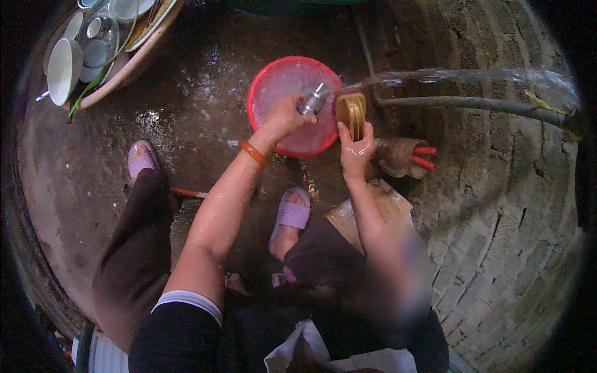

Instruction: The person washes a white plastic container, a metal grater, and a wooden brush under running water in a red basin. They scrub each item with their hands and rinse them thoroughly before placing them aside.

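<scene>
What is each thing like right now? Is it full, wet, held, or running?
Red basin: on the ground, holding foamy water.
Metal cup: held in the left hand, over the basin.
Tan bowl: held on edge by the right hand.
Hose: water running.
Ground: wet.
Basket of dishes: full.
</scene>
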Available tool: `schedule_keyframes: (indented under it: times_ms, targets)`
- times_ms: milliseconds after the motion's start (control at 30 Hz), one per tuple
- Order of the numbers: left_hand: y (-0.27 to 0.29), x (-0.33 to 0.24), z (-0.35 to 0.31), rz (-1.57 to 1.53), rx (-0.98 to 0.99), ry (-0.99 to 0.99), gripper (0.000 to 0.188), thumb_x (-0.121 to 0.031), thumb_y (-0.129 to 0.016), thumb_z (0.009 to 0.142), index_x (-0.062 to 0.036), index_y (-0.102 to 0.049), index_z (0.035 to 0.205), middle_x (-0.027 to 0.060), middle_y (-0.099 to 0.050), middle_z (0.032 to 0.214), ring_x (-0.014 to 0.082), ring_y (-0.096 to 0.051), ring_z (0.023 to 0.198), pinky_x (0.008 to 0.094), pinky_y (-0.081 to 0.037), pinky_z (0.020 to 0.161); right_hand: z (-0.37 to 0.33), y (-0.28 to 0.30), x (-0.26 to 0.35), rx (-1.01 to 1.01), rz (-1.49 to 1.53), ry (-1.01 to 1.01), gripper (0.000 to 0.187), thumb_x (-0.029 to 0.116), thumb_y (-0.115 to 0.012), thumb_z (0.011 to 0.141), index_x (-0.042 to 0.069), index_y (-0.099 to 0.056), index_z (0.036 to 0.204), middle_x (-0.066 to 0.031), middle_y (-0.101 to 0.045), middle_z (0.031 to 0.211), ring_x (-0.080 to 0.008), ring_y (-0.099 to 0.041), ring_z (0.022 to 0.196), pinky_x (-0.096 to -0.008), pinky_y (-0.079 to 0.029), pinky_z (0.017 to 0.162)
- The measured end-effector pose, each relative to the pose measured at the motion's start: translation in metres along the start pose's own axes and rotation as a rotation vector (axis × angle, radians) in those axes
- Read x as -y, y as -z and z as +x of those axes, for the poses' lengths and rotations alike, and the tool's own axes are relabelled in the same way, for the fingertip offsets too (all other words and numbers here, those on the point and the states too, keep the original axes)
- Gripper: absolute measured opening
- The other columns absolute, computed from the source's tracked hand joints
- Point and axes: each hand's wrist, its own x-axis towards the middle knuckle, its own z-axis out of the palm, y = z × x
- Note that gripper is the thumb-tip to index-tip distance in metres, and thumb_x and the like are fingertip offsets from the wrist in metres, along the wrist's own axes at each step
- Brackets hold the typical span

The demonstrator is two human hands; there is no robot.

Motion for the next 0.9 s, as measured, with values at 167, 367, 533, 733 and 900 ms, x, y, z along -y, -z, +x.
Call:
schedule_keyframes:
  times_ms: [167, 367, 533, 733, 900]
  targets:
    - [-0.004, -0.012, -0.006, 0.124, 0.022, 0.032, 0.054, -0.027, -0.071, 0.062, -0.0045, -0.054, 0.108, 0.0167, -0.06, 0.096, 0.0305, -0.057, 0.09, 0.0365, -0.044, 0.078, 0.001, 0.001, -0.009, 0.222, -0.025, 0.08, 0.023, 0.015, -0.068, 0.07, 0.001, -0.052, 0.079, -0.0055, -0.055, 0.068, -0.0125, -0.049, 0.063, -0.0292, -0.041, 0.059]
    - [-0.005, -0.012, 0.0, -0.159, 0.227, 0.122, 0.051, -0.019, -0.071, 0.066, -0.0018, -0.052, 0.11, 0.0075, -0.061, 0.093, 0.0161, -0.056, 0.085, 0.0293, -0.042, 0.078, 0.023, -0.005, -0.011, 0.079, -0.131, 0.09, 0.024, 0.016, -0.068, 0.069, 0.002, -0.053, 0.08, -0.0046, -0.056, 0.07, -0.0127, -0.052, 0.067, -0.0288, -0.042, 0.06]
    - [-0.005, -0.004, 0.003, -0.266, 0.297, 0.022, 0.05, -0.018, -0.071, 0.067, -0.0006, -0.051, 0.11, 0.0061, -0.06, 0.093, 0.0139, -0.054, 0.085, 0.0283, -0.042, 0.078, 0.014, 0.004, -0.012, 0.184, 0.201, -0.195, 0.03, 0.016, -0.069, 0.068, -0.001, -0.055, 0.088, -0.0047, -0.057, 0.074, -0.0121, -0.052, 0.069, -0.0272, -0.043, 0.064]
    - [-0.004, -0.003, 0.001, -0.159, 0.156, -0.005, 0.057, -0.024, -0.073, 0.061, 0.0027, -0.051, 0.107, 0.0129, -0.059, 0.097, 0.0206, -0.056, 0.089, 0.0307, -0.042, 0.08, 0.012, 0.0, -0.021, 0.201, 0.154, -0.075, 0.03, 0.016, -0.071, 0.066, 0.0, -0.054, 0.085, -0.0051, -0.057, 0.074, -0.0135, -0.053, 0.068, -0.0279, -0.043, 0.063]
    - [0.005, -0.01, -0.006, -0.118, 0.062, 0.012, 0.064, -0.026, -0.072, 0.061, 0.0052, -0.048, 0.111, 0.0164, -0.056, 0.104, 0.0243, -0.055, 0.094, 0.0323, -0.042, 0.083, 0.025, -0.012, -0.017, 0.11, 0.16, -0.07, 0.03, 0.015, -0.07, 0.067, -0.002, -0.053, 0.085, -0.0069, -0.059, 0.076, -0.0161, -0.055, 0.068, -0.0292, -0.044, 0.063]
